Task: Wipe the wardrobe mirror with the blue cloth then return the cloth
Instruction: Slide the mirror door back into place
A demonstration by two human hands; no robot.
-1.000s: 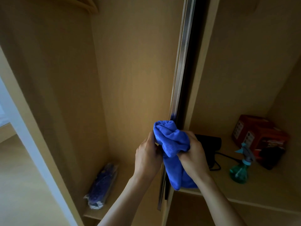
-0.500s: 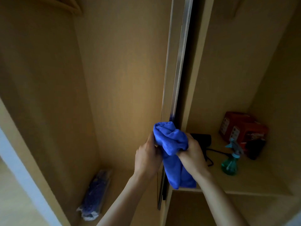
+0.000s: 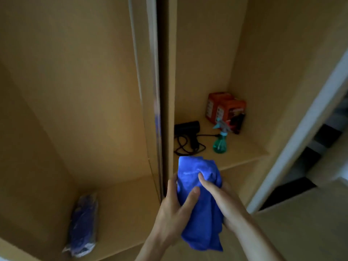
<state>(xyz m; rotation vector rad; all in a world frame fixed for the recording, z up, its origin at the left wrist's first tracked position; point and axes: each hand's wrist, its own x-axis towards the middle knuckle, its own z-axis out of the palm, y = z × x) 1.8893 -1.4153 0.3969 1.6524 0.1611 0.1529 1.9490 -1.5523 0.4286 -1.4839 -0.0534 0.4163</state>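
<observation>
Wardrobe shelf (image 3: 243,151) ahead, both hands (image 3: 175,206) (image 3: 223,201) grip blue cloth (image 3: 201,228)

**Head view (sole view).**
- Mounting: worn on the person's head, wide-angle.
- Position: close before the open wardrobe (image 3: 84,81), at arm's reach.
- Facing: forward and down into the wardrobe interior.
- Near edge: both forearms enter from the bottom. The left hand (image 3: 175,210) and right hand (image 3: 224,202) hold the blue cloth (image 3: 203,223) at lower centre.
- Centre: the door edge (image 3: 156,91) runs top to bottom.
- Far right: shelf (image 3: 243,149) with spray bottle (image 3: 220,144).
- Near left: lower shelf (image 3: 122,204) with wrapped bundle (image 3: 82,227).
- Right margin: white frame (image 3: 310,119), with the room beyond blurred.
</observation>
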